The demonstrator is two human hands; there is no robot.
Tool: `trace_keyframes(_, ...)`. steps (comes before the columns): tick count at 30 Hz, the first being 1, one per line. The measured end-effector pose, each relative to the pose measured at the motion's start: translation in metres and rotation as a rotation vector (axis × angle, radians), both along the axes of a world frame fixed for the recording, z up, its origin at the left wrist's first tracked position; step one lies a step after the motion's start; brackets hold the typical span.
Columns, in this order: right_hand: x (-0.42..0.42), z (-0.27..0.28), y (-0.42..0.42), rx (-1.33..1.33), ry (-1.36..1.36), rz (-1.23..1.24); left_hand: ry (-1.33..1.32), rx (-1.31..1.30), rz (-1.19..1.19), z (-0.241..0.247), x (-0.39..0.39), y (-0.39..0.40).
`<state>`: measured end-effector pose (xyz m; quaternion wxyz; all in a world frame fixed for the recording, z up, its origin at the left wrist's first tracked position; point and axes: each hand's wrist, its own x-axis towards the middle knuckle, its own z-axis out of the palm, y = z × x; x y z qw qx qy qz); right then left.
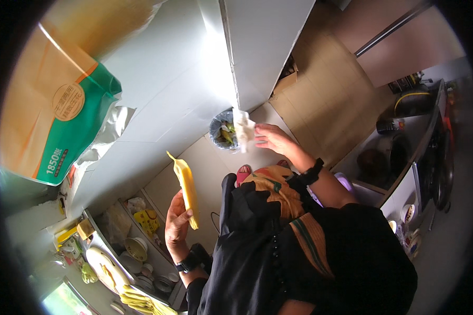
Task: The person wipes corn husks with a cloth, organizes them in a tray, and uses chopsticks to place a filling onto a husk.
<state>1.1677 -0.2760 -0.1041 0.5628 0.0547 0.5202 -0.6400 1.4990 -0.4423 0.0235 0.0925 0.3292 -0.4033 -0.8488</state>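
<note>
My left hand (178, 222) holds a long, flat yellow item (188, 193) upright between thumb and fingers. Its upper end tapers to a thin curled tip; I cannot tell what it is made of. On the other side, my right hand (272, 138) reaches out with its fingers apart. Right at its fingertips is a crumpled white tissue (244, 130), which looks loose, over the right edge of a small waste bin (214, 138). The bin has a grey plastic liner. Yellow-green scraps (226, 136) lie inside it, partly hidden by the tissue.
A large orange-and-green tissue pack (69, 130) hangs close at upper left. Open shelves with bowls (136, 249) stand below a counter holding a round board (106, 269) and yellow strips (142, 301). A white panel (260, 51) rises behind the bin. Dark cookware (441, 169) is at right.
</note>
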Motion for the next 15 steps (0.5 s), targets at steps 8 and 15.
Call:
trace_keyframes(8,0.026,0.017,0.031,-0.020,0.316,0.187,-0.025,-0.096,-0.192,-0.016,-0.053,-0.004)
trace_keyframes(15,0.010,0.102,0.074,-0.338,-0.122,0.065,0.011,-0.335,-0.475,0.003,-0.191,0.057)
